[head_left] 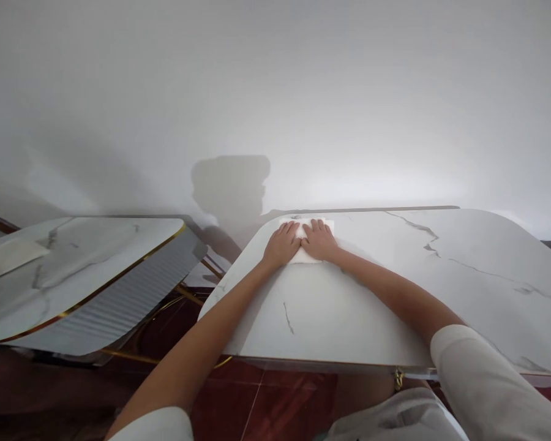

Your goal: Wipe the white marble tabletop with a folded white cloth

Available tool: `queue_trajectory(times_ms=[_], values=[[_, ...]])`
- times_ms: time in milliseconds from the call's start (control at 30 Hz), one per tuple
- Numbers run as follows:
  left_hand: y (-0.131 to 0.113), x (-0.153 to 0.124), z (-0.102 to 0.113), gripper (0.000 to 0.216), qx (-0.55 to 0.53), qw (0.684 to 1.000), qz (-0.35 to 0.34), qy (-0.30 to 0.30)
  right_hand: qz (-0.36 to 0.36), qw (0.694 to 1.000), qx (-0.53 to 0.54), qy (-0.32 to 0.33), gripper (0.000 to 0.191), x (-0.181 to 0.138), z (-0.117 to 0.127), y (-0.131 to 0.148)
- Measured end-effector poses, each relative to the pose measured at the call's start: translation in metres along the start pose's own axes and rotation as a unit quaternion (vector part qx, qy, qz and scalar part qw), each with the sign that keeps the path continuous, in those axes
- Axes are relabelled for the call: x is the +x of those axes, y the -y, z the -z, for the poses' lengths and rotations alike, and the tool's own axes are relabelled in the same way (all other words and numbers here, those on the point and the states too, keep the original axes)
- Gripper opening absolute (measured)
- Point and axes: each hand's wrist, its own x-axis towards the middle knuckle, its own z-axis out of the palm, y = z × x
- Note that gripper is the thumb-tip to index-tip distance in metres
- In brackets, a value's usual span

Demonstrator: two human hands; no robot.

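A white wipe [308, 255], cloth or paper I cannot tell, lies flat near the far left part of a white marble-patterned tabletop [386, 306]. My left hand [282, 244] rests palm down on the wipe's left side, with its fingers stretched out. Beside it, my right hand [319, 240] presses flat on the right side, fingers spread. The thumbs nearly meet in the middle. Both arms reach forward across the table, and the palms hide much of the wipe.
A second marble-patterned table [105, 263] with a gold edge stands to the left, a flat pale sheet [11, 257] on it. Behind both tables rises a white wall [349, 110] bearing a shadow. Dark red floor tiles [275, 398] show below, with gold-coloured metal legs in the gap.
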Motion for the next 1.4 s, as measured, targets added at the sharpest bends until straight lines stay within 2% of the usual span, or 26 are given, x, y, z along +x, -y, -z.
queue_trajectory(times_ms=[267,467,567,833,1133,1400], values=[[0.027,0.052,-0.022,0.052,-0.005,1.000,0.007,-0.017,-0.002,1.000,0.014,0.004,0.050,0.054,-0.008,-0.020],[0.035,0.072,-0.028,0.050,0.008,0.999,-0.024,-0.034,-0.017,0.999,0.036,-0.001,0.050,0.074,-0.016,-0.031],[0.026,0.078,-0.030,0.051,0.008,0.999,-0.028,-0.032,-0.010,0.999,0.042,0.006,0.049,0.076,-0.014,-0.045],[-0.026,0.106,-0.042,0.050,-0.029,0.999,-0.039,0.003,-0.049,0.999,0.009,-0.006,0.048,0.055,0.003,-0.092],[-0.030,0.092,-0.038,0.055,-0.030,0.995,-0.096,0.012,-0.084,0.996,-0.026,0.001,0.054,0.029,0.010,-0.079],[-0.040,0.053,-0.024,0.055,-0.017,0.993,-0.117,-0.013,-0.081,0.996,-0.019,0.008,0.053,-0.002,0.018,-0.056]])
